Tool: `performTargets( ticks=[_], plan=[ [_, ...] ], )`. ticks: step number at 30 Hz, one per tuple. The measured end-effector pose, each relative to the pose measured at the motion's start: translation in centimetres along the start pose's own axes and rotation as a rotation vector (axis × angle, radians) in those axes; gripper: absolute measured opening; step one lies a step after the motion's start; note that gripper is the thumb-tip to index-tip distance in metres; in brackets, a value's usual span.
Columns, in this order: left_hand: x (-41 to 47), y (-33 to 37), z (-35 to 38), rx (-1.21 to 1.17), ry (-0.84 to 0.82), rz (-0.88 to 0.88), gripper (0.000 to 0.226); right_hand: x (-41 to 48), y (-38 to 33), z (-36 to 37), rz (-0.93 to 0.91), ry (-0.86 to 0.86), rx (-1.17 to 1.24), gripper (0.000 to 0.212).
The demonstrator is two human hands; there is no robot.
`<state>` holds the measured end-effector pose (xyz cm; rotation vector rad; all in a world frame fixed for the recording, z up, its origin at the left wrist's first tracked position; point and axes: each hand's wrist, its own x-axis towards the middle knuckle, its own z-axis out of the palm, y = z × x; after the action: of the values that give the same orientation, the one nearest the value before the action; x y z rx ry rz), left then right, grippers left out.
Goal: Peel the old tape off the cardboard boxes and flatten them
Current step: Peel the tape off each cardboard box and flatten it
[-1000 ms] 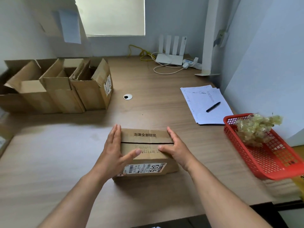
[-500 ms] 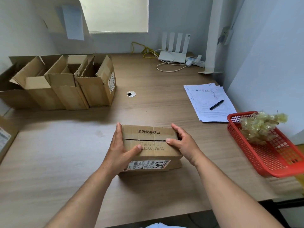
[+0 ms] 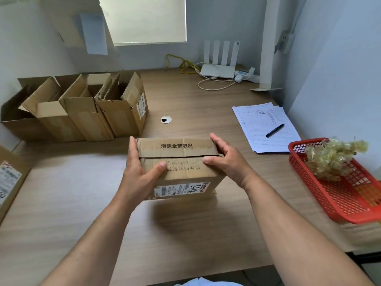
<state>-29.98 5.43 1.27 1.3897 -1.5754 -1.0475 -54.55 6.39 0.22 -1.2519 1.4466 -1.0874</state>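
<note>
Brown cardboard box [image 3: 181,164], closed, sits between both hands over the middle of the wooden surface [image 3: 72,203], with a shadow under its near edge. Its two top flaps meet in a dark seam across the lid. Printed characters run along the far flap, handwriting along the near one, and a shipping label is stuck to the front face.

The left hand [image 3: 137,174] grips the box's left side, fingers laid along that side and the thumb pressed on the near flap. The right hand [image 3: 228,164] holds the right side the same way, fingers reaching to the far corner and the thumb on top.

A row of open boxes [image 3: 82,112] stands at the far left, flaps up, and another labelled box [image 3: 10,180] shows at the left edge. To the right lie lined papers [image 3: 257,124] with a black pen [image 3: 274,130] on them. Nearer, a red mesh basket [image 3: 313,188] holds a crumpled wad of tape [image 3: 334,159]. A white router [image 3: 218,69] stands at the back.
</note>
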Motion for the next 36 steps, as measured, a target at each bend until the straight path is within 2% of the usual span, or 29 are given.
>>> performTargets(
  ticks=[6, 17, 21, 25, 28, 29, 30, 32, 36],
  plan=[
    [0.8, -0.2, -1.3, 0.031, 0.048, -0.025, 0.091, 0.4, 0.8, 1.8, 0.039, -0.043, 0.049, 0.078],
    [-1.3, -6.3, 3.5, -0.188, -0.122, -0.246, 0.093, -0.8, 3.0, -0.9, 0.156, -0.044, -0.151, 0.081],
    [-1.7, -6.8, 4.2, -0.177, -0.133, -0.243, 0.098, -1.3, 4.3, -1.2, 0.169, -0.022, -0.139, 0.079],
    [-1.2, -6.6, 3.8, -0.167, -0.109, -0.239, 0.101, -1.1, 5.1, -1.1, 0.145, 0.016, -0.109, 0.062],
    [-1.2, -6.4, 3.7, -0.171, -0.144, -0.221, 0.100, -1.0, 5.1, -0.6, 0.117, 0.184, -0.086, 0.007],
    [-1.4, -6.3, 3.8, -0.175, -0.157, -0.212, 0.099, -0.9, 5.2, -0.4, 0.108, 0.233, -0.062, 0.021],
    [-1.5, -6.1, 3.9, -0.171, -0.159, -0.198, 0.096, -0.7, 5.4, -0.1, 0.109, 0.269, -0.028, 0.032],
    [-1.7, -5.8, 3.9, -0.116, -0.140, -0.156, 0.083, -0.5, 5.3, 0.4, 0.132, 0.330, 0.061, 0.041],
    [-1.8, -5.8, 3.6, 0.086, -0.139, -0.032, 0.029, 0.2, 4.9, 1.1, 0.245, 0.344, 0.298, 0.035]
  ],
)
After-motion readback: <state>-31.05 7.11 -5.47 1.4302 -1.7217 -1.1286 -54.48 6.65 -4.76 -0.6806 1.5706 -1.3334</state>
